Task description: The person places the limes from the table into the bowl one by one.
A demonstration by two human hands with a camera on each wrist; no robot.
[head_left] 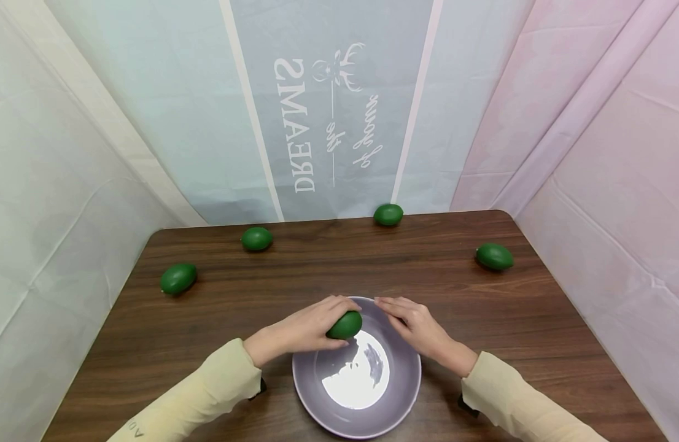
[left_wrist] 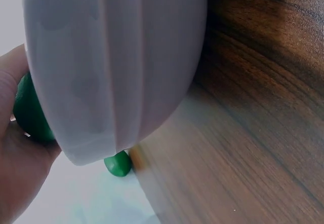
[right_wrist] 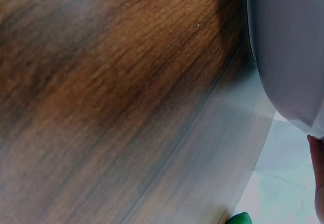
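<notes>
My left hand (head_left: 317,325) grips a green lime (head_left: 345,325) over the left rear part of a purple-grey bowl (head_left: 306,393). In the left wrist view, the fingers curl about the lime (left_wrist: 31,112) just beyond the bowl's wall (left_wrist: 121,72). My right hand (head_left: 419,328) is at the bowl's right rear rim, fingers extended together and holding nothing. Only a finger of the right hand (right_wrist: 317,168) shows beside the bowl (right_wrist: 293,46) in the right wrist view. A bright reflection fills much of the bowl's bottom.
Limes lie around the brown wooden table (head_left: 328,264): one at far left (head_left: 178,279), one at back left (head_left: 256,239), one at the back edge (head_left: 388,215) and one at right (head_left: 495,256). Cloth walls (head_left: 339,110) enclose the back and sides.
</notes>
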